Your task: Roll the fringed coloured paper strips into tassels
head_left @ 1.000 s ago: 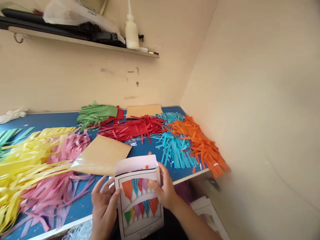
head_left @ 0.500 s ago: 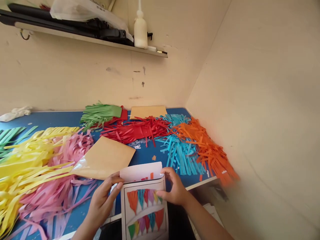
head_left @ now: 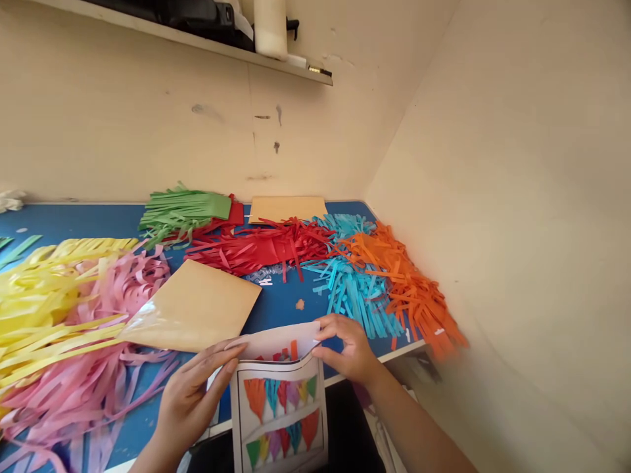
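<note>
Our left hand point(head_left: 192, 407) lies nearly flat, fingertips on the flap, and our right hand point(head_left: 345, 351) curls over its far corner — together they pull open a printed bunting paper packet point(head_left: 279, 420), held over the front edge of the blue worktop point(head_left: 280, 309).

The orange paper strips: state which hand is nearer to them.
Right hand: it is below and to the left of the orange paper strips, not touching them. The left hand is farther away, on the other side of the printed sheet.
</note>
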The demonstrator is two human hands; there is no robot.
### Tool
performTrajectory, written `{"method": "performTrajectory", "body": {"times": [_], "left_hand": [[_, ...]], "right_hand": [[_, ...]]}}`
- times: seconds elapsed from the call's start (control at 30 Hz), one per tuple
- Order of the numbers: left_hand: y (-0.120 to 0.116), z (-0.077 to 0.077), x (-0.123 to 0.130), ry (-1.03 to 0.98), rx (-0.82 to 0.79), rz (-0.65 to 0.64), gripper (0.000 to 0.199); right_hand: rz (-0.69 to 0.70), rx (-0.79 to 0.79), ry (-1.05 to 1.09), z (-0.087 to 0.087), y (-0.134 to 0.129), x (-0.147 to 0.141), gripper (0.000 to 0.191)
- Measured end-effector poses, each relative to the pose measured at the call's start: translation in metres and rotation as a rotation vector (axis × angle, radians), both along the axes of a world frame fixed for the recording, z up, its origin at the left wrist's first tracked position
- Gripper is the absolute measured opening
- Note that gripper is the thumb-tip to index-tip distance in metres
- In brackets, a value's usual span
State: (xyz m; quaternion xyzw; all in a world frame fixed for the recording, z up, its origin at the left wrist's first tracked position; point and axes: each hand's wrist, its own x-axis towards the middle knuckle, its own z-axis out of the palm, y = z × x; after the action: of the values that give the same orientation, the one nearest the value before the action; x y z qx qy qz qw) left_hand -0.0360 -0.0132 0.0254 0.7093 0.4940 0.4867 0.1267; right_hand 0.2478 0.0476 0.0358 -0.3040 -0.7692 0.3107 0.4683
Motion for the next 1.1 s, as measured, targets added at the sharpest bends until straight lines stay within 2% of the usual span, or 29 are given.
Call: {"method": "performTrajectory", "body": {"times": [0.07, 0.2, 0.23, 0.33, 0.4, 0.47, 0.6, 0.7, 0.77, 0.87, 1.1], "left_hand": [[-0.003, -0.003, 0.002, -0.037, 0.016, 0.001, 0.021], [-0.006, -0.010, 0.003, -0.151, -0.027, 0.071, 0.027], [-0.005, -0.009, 0.003, -0.141, -0.033, 0.067, 0.030], [-0.004, 0.000, 0.003, -0.069, 0.012, -0.046, 0.027], [-0.005, 0.008, 0.003, -0.073, 0.031, -0.131, 0.026], [-0.007, 0.012, 0.005, -0.108, 0.008, -0.152, 0.025], [-0.011, 0.019, 0.018, -0.172, -0.130, -0.079, 0.017], [-0.010, 0.031, 0.028, -0.179, -0.306, -0.038, 0.021], [-0.007, 0.040, 0.031, -0.128, -0.386, -0.037, 0.026], [-0.005, 0.047, 0.030, -0.063, -0.393, -0.028, 0.033], [-0.008, 0.047, 0.029, -0.039, -0.340, -0.020, 0.027]], "right_hand": [[0.009, -0.021, 0.000, 0.000, -0.001, -0.001, 0.013], [0.011, -0.135, 0.029, 0.001, -0.002, -0.002, 0.053], [0.029, -0.131, 0.023, 0.002, -0.002, -0.002, 0.052], [0.111, -0.093, -0.004, 0.007, -0.004, -0.002, 0.024], [0.164, -0.122, 0.026, 0.009, -0.007, -0.003, 0.014], [0.153, -0.190, 0.075, 0.011, -0.011, -0.007, 0.010], [0.043, -0.331, 0.102, 0.019, -0.017, -0.017, 0.022], [0.075, -0.451, -0.005, 0.031, -0.017, -0.019, 0.014], [0.101, -0.518, -0.098, 0.038, -0.015, -0.017, 0.022], [0.092, -0.547, -0.158, 0.044, -0.013, -0.014, 0.025], [0.046, -0.536, -0.134, 0.039, -0.017, -0.015, 0.025]]}}
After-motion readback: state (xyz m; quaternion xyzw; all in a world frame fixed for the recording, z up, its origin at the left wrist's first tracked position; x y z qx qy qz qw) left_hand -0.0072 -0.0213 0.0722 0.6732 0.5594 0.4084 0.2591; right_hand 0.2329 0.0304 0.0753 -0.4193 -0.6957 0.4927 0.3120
